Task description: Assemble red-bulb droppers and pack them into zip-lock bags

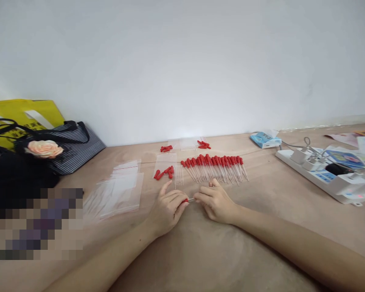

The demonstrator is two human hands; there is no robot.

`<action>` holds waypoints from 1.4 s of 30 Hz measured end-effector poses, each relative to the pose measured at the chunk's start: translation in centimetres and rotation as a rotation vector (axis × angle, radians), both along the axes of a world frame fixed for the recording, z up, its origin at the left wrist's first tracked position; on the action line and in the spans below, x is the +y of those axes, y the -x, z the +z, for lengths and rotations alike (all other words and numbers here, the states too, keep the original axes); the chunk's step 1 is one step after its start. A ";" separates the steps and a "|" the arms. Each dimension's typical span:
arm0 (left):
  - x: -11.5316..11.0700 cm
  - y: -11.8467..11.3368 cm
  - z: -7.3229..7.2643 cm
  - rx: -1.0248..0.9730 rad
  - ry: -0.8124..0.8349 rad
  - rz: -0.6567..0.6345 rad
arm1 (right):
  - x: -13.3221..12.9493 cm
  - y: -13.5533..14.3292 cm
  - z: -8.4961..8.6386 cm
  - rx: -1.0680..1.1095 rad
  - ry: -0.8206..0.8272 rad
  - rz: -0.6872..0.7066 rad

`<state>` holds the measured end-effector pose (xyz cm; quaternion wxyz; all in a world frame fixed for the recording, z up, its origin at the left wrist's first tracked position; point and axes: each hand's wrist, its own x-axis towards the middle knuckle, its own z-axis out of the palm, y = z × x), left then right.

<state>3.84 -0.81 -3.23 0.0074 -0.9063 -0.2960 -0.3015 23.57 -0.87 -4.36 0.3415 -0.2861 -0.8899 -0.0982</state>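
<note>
Spreading beneath both hands, the brown table (176, 263) bore everything. A fan of clear bags (126, 178) lay left of the left hand, apparently out of the fingers' way. Beyond the right hand ran a row of red-topped droppers (213, 161), bulb ends facing away, probably to keep the thin tips together. The left hand (168, 209) pinched a red bulb (185, 200) and the right hand (216, 202) pinched the glass tube (191, 199) between them, likely to keep both in line; I couldn't tell how firmly they were joined. Counted: bags too overlapped to number, roughly twenty droppers in the row, two hands, one tube with one bulb held, about six bare tubes (179, 174) just past the left hand, and three clusters of loose bulbs (170, 172), one beside those tubes, two farther off
</note>
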 end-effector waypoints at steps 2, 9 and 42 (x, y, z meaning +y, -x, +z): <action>0.0 0.0 0.0 0.004 0.000 -0.007 | -0.1 0.2 0.0 0.016 0.041 0.006; 0.1 -0.1 0.0 0.040 0.004 -0.021 | 0.1 0.7 0.0 -0.001 0.110 0.012; 0.8 1.1 0.5 0.063 -0.012 0.230 | 7.8 4.7 3.0 0.066 0.596 -0.821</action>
